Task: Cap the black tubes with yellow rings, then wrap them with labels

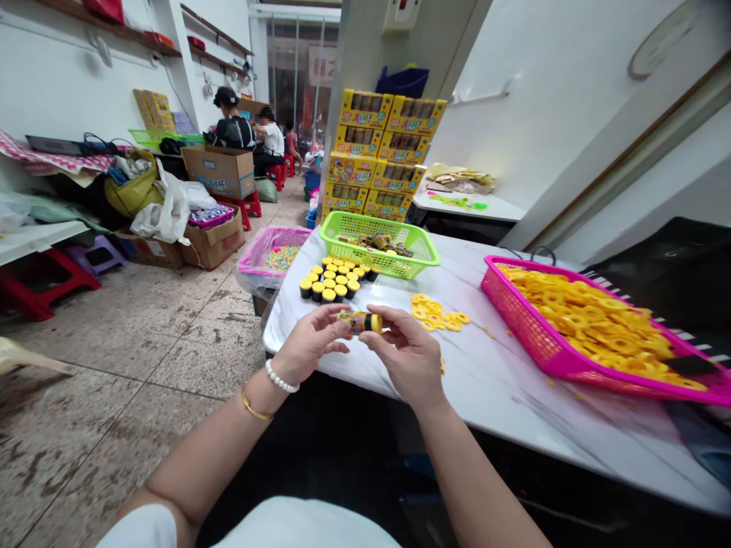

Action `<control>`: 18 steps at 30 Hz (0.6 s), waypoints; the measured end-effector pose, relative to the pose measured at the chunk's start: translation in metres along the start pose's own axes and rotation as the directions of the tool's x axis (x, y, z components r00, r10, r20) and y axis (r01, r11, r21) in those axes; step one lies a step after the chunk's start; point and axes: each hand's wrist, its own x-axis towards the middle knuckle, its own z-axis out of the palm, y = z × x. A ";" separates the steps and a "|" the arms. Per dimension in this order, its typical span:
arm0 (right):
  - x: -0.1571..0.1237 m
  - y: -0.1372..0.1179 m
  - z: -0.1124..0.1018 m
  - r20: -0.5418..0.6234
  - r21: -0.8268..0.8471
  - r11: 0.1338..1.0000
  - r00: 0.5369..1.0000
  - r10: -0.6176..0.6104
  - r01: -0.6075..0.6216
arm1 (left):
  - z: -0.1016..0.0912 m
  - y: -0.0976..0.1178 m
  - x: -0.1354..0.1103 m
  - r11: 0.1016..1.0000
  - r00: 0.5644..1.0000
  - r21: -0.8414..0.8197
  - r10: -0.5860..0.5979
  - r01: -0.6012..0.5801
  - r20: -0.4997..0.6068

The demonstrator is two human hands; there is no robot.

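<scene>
Between my two hands lies a small printed container (361,323) with a yellow cap and a black band, held sideways above the table's near edge. My left hand (313,339), with a pearl bracelet and a gold bangle at the wrist, pinches its left, printed end. The fingers of my right hand (406,352) close around the yellow-capped end. Just beyond stand several black cups with yellow lids (329,283), grouped upright. Flat yellow rings (434,312) lie loose to the right of them, a few partly hidden behind my right hand.
A green basket (421,262) with dark wrapped pieces stands behind the cups. On the right, a pink basket (517,335) is heaped with yellow rings. Stacked yellow boxes (377,156) rise behind the white table (485,396). Coloured beads (282,257) fill a lined bin. People sit far back.
</scene>
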 end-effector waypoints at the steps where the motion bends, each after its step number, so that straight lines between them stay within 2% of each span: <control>1: 0.000 -0.001 -0.001 0.043 -0.023 1.000 0.999 -0.012 0.013 | 0.000 0.001 0.000 0.999 0.998 0.019 -0.031 0.030 0.060; 3: -0.001 -0.002 -0.003 0.120 -0.044 0.999 0.993 -0.019 0.024 | -0.001 0.000 0.002 0.998 0.995 0.053 -0.045 0.040 0.091; 6: -0.004 0.001 -0.010 0.169 -0.041 0.999 0.986 -0.020 0.027 | 0.002 -0.001 0.005 0.992 0.997 0.120 0.016 -0.025 0.076; 9: 0.003 0.002 -0.021 0.183 -0.094 0.988 0.978 -0.103 0.122 | 0.007 0.004 0.015 0.983 0.988 0.178 0.028 -0.055 0.154; 11: 0.018 0.000 -0.031 0.184 -0.180 0.948 0.956 -0.228 0.261 | 0.012 0.013 0.029 0.979 0.976 0.201 -0.001 -0.044 0.219; 14: 0.054 -0.005 -0.047 0.196 -0.283 0.845 0.890 -0.412 0.453 | 0.024 0.034 0.061 0.979 0.957 0.201 -0.027 -0.033 0.288; 16: 0.081 -0.006 -0.055 0.185 -0.305 0.810 0.866 -0.465 0.501 | 0.035 0.047 0.084 0.976 0.945 0.195 0.034 -0.102 0.324; 18: 0.104 0.000 -0.061 0.134 -0.276 0.852 0.896 -0.424 0.445 | 0.046 0.052 0.105 0.947 0.921 0.201 0.170 -0.251 0.351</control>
